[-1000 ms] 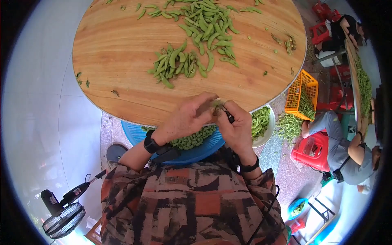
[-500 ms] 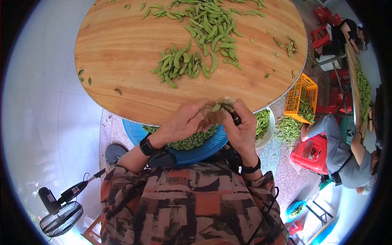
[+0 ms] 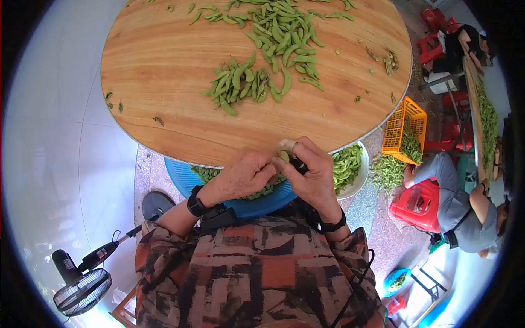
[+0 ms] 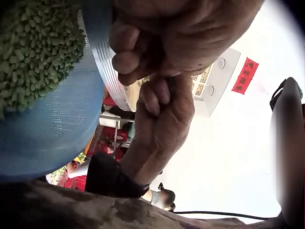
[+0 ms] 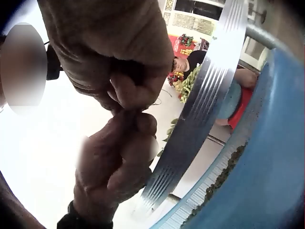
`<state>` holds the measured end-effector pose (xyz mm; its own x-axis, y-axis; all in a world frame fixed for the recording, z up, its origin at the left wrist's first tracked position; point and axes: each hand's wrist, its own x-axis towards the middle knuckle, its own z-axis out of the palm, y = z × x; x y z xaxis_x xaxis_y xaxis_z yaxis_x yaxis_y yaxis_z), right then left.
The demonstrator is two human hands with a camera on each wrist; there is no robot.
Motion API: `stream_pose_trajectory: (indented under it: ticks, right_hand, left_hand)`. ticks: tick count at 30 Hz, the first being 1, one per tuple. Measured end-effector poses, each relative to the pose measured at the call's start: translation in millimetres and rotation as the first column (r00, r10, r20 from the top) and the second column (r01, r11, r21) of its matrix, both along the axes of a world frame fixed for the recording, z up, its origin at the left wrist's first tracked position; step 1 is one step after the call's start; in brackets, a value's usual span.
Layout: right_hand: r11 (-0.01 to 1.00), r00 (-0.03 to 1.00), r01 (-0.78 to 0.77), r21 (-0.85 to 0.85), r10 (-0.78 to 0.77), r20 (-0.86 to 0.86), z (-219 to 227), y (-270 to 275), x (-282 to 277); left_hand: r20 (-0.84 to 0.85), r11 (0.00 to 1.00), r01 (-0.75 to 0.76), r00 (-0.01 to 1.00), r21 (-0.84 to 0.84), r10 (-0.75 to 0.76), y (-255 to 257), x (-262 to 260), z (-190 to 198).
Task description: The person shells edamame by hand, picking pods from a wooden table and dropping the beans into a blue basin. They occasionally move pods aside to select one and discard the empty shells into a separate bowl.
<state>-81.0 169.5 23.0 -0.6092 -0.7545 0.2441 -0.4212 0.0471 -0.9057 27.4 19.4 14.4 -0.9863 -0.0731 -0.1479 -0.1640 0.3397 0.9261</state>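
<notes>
Above the near edge of the table, in the head view, my two hands meet at the fingertips. My right hand (image 3: 314,170) pinches a green soybean pod (image 3: 284,156) between thumb and fingers, with a dark band-like piece (image 3: 298,164) against its fingers. My left hand (image 3: 245,175) has its fingers curled and pinches at the pod's other side. Both wrist views show the fingertips pressed together, with the pod hidden there. Below the hands sits a blue basket (image 3: 176,174) of shelled green beans (image 4: 35,52). Unshelled pods (image 3: 240,85) lie heaped on the round wooden table (image 3: 164,71).
To the right of the hands stands a pale bowl (image 3: 362,177) of pods. Beyond it are an orange crate (image 3: 391,134), loose pods (image 3: 387,170) on the floor and a red stool (image 3: 420,203) with a seated person. A fan (image 3: 82,295) stands at lower left.
The left hand's fingers have curled in more and drawn slightly down beside the right hand. The right hand still grips the pod and has shifted slightly left over the last half second.
</notes>
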Motion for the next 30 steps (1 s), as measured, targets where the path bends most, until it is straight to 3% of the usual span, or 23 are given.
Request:
stream_pose_trajectory:
  ticks: [2,4,5,6,7,8,9,10,11,12,13,14,15,16,18,19,21,24,28,30]
  right_hand:
    - [1.0,0.996,-0.012,-0.018,0.014,0.087,-8.9,0.6,-1.5]
    - [0.999,0.985,-0.021,-0.038,0.027,0.17,-8.5,5.1,-4.7]
    - [0.998,0.915,0.011,0.056,-0.033,0.401,-3.2,10.9,-5.7]
    - [0.988,0.79,0.019,0.152,-0.108,0.603,2.7,17.7,-7.7]
    - [0.986,0.791,0.001,0.167,-0.103,0.604,10.7,29.3,-14.1]
    - [0.983,0.791,-0.017,0.181,-0.097,0.604,15.7,46.0,-25.8]
    - [0.978,0.947,-0.114,0.173,0.055,0.315,5.4,69.3,-44.3]
    - [0.983,0.951,-0.169,0.067,0.144,0.274,6.3,84.9,-52.0]
    - [0.95,0.939,-0.228,0.215,0.156,0.306,13.3,102.4,-62.2]
    - [0.87,0.952,-0.147,0.47,-0.004,0.305,15.6,117.6,-68.1]
    - [0.804,1.0,0.008,0.594,0.007,-0.024,8.5,129.9,-76.1]
    - [0.763,0.991,0.128,0.633,-0.078,-0.105,3.3,139.3,-81.6]
    - [0.71,0.969,0.244,0.66,-0.158,-0.188,-0.5,146.4,-85.4]
    - [0.71,0.969,0.245,0.66,-0.157,-0.191,-3.6,152.0,-88.1]
    - [0.714,0.944,0.328,0.618,-0.225,-0.242,-7.5,158.0,-91.6]
    - [0.716,0.944,0.329,0.616,-0.224,-0.243,-6.5,154.6,-90.6]
    - [0.788,0.929,0.367,0.494,-0.331,-0.162,-2.7,140.9,-84.0]
    - [0.834,0.934,0.357,0.42,-0.333,-0.132,1.3,121.2,-77.2]
    - [0.915,0.946,0.323,0.241,-0.322,-0.047,-3.2,78.5,-61.9]
    - [0.962,0.968,0.226,0.151,-0.239,0.075,-2.1,51.8,-53.1]
  left_hand:
    - [-0.023,0.997,-0.001,1.0,-0.071,-0.001,0.0,0.8,5.1]
    - [0.092,0.994,0.034,0.995,-0.1,-0.025,-0.6,-1.4,18.4]
    - [0.091,0.994,0.034,0.996,-0.101,-0.025,-3.8,1.7,16.1]
    - [0.041,0.975,0.176,0.984,-0.135,-0.172,-10.5,8.1,11.2]
    - [-0.003,0.934,0.31,0.949,-0.177,-0.315,-15.5,12.6,7.8]
    - [-0.003,0.934,0.306,0.95,-0.184,-0.312,-16.1,15.7,6.4]
    - [-0.15,0.903,0.342,0.91,-0.261,-0.388,-15.1,19.6,5.4]
    - [-0.286,0.867,0.364,0.838,-0.341,-0.464,-15.4,21.3,5.2]
    - [-0.287,0.867,0.362,0.838,-0.343,-0.464,-18.4,19.8,7.5]
    - [-0.191,0.842,0.449,0.836,-0.301,-0.514,-22.5,16.6,11.3]
    - [-0.097,0.812,0.529,0.82,-0.249,-0.564,-26.4,12.1,13.7]
    - [-0.101,0.811,0.527,0.82,-0.252,-0.564,-30.4,5.5,14.4]
    - [-0.048,0.808,0.429,0.872,-0.404,-0.487,-35.4,-2.8,14.9]
    - [-0.01,0.77,0.326,0.918,-0.548,-0.396,-41.1,-12.1,15.4]
    - [-0.228,0.715,-0.006,0.95,-0.699,-0.214,-53.6,-44.9,16.5]
    - [-0.229,0.714,-0.008,0.95,-0.7,-0.214,-58.2,-60.0,17.1]
    - [-0.332,0.529,-0.177,0.919,-0.83,-0.213,-63.5,-82.6,18.3]
    - [-0.334,0.498,-0.161,0.899,-0.852,-0.282,-65.2,-92.5,5.8]
    - [-0.347,0.567,-0.196,0.922,-0.8,-0.17,-47.3,-87.7,6.9]
    - [-0.45,0.786,-0.274,0.893,-0.554,-0.006,-33.1,-79.5,2.2]
